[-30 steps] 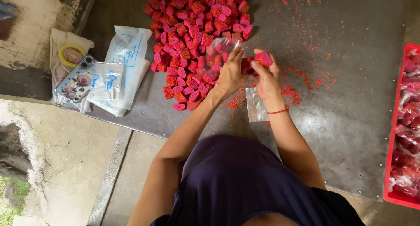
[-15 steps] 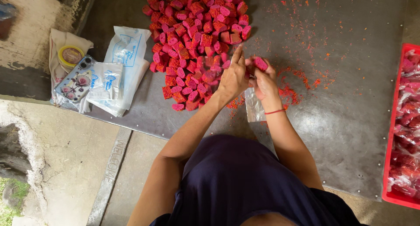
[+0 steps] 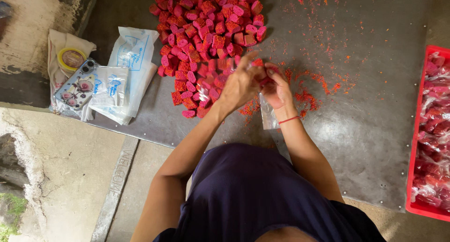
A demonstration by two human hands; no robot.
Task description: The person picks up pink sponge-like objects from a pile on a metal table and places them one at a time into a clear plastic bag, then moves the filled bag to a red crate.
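Our right hand pinches a red-pink piece between thumb and fingertips, fingers curled close around it. Our left hand meets it from the heap side, fingers bent and pressed in at the same spot; whether they grip the piece or the bag's mouth we cannot tell. The clear plastic bag hangs just below the right hand, toward our body, its long axis running from the fingers down to us, so the piece sits right above its opening and the right hand is nearer. The piece looks small, blocky and crumbly. Just beyond the left hand lies the heap of red-pink pieces on the grey metal table, with red crumbs scattered beside.
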